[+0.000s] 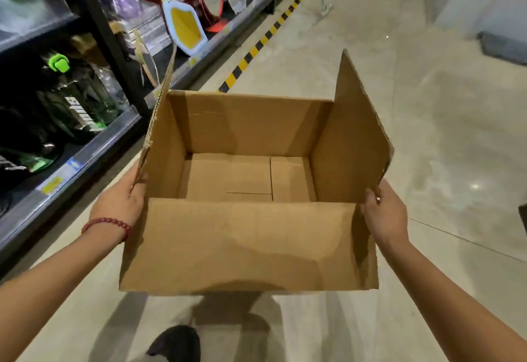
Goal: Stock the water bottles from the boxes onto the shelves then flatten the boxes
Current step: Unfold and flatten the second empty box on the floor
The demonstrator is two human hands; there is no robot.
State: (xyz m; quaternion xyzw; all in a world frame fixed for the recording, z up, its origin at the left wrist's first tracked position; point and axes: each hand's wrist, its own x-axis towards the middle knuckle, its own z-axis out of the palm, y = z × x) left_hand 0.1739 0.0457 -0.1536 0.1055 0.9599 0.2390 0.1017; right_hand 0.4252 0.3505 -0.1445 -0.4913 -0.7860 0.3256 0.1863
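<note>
You hold the empty cardboard box above the floor, beside the shelves: your left hand grips its left flap, your right hand pinches the right flap.

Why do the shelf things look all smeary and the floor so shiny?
Head view: the shelves and bottles sit at the wide lens's edge, blurred and stretched; the cardboard box in the middle is sharper; the floor mirrors overhead lights as glare.
</note>
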